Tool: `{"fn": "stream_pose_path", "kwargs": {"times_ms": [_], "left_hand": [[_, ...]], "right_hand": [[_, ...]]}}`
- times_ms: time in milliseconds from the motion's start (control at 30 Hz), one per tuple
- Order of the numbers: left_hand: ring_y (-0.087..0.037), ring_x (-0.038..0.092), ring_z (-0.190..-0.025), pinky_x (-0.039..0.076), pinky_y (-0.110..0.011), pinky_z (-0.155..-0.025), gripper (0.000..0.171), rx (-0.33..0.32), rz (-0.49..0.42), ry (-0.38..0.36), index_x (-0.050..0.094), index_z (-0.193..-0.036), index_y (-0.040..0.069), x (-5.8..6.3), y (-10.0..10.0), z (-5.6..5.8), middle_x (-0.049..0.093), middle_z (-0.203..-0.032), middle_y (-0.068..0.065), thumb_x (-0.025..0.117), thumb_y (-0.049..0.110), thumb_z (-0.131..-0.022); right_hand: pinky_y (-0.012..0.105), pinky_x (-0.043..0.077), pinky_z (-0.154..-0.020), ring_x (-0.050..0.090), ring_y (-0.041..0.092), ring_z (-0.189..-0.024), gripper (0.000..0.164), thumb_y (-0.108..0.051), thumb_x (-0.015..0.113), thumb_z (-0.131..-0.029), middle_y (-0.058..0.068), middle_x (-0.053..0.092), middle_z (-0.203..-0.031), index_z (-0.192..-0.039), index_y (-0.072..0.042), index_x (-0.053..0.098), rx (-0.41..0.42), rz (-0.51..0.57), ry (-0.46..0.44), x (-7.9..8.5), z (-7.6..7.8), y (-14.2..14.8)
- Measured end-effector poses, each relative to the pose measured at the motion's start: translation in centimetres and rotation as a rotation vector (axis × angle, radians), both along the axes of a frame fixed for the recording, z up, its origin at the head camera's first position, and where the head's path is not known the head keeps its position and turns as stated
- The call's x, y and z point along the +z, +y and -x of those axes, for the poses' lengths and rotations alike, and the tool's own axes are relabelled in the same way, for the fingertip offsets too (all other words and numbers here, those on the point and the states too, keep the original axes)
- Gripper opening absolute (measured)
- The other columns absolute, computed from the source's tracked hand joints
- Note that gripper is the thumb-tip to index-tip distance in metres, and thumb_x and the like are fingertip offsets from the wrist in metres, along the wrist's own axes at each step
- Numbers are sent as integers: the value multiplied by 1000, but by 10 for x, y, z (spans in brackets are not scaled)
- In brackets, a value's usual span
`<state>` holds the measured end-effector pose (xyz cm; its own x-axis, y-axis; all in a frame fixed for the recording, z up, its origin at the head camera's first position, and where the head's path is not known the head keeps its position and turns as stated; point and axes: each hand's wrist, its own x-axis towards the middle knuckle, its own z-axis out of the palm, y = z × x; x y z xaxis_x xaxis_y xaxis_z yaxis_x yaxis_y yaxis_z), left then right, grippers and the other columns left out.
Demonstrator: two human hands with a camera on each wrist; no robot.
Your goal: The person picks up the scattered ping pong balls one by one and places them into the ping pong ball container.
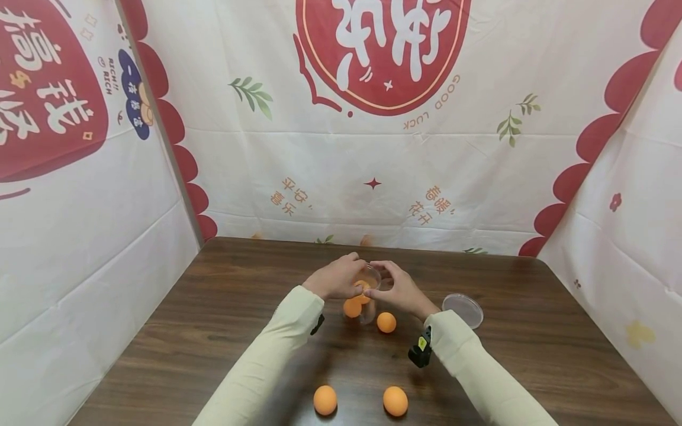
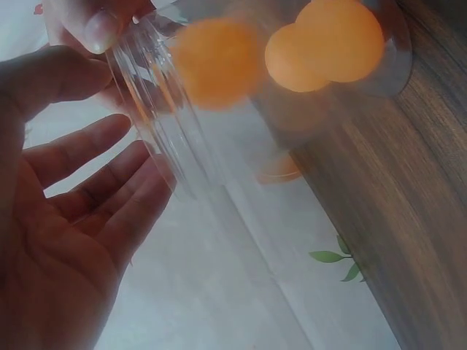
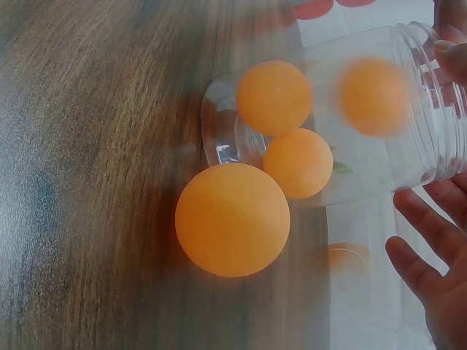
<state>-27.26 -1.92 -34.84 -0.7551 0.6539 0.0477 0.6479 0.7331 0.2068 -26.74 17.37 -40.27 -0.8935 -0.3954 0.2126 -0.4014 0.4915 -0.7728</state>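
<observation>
A clear plastic jar [image 1: 367, 312] with a threaded neck stands upright on the brown table, orange balls inside. Two balls [image 3: 273, 98] lie low in it, while a blurred ball [image 3: 374, 96] is higher, near the neck. At the left of its mouth my left hand [image 1: 337, 277] has thumb and fingers bent around the rim. My right hand [image 1: 402, 290] curves around the opposite side of the neck, its thumb toward me. Close beside the jar's base, on the right, sits a loose orange ball [image 1: 386, 322].
Two more orange balls [image 1: 325, 400] rest near the table's front edge, between my forearms. A round clear lid [image 1: 463, 310] lies to the right of my right wrist. Printed white cloth [image 1: 341, 160] hangs behind the table [image 1: 240, 266] and along both sides.
</observation>
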Motion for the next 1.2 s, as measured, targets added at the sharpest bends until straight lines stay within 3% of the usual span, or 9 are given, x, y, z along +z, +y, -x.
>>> {"fn": "stream_pose_path", "kwargs": {"times_ms": [200, 500, 733, 1200], "left_hand": [[-17, 57, -91, 51, -27, -80, 42, -13, -3, 7, 58, -125, 5, 1, -3, 0, 56, -112, -9, 67, 22, -88], [-16, 54, -89, 49, -27, -78, 42, -11, -7, 31, 58, -124, 6, 1, -4, -1, 54, -109, -8, 68, 24, -87], [-19, 51, -96, 49, -31, -81, 42, 6, -35, 24, 56, -124, 7, -1, -7, 1, 52, -112, -10, 67, 24, -87], [-25, 52, -119, 46, -41, -97, 51, 35, -151, -145, 49, -133, 6, -6, -17, 5, 49, -134, -14, 66, 23, -88]], "right_hand": [[46, 49, -92, 54, 36, -115, 67, -25, 76, -81, 16, 49, -136, -137, -8, 44, -11, -6, 12, -8, 7, 2], [52, 47, -92, 51, 44, -116, 66, -17, 75, -82, 23, 46, -137, -137, 1, 42, -17, -6, -11, -6, 6, -1], [44, 49, -92, 54, 34, -115, 67, -29, 76, -81, 14, 48, -138, -136, -8, 45, -24, -17, -3, -5, 5, 1], [44, 50, -91, 54, 35, -116, 70, -34, 77, -80, 13, 48, -138, -137, -9, 44, -31, -22, -14, -6, 6, 2]]}}
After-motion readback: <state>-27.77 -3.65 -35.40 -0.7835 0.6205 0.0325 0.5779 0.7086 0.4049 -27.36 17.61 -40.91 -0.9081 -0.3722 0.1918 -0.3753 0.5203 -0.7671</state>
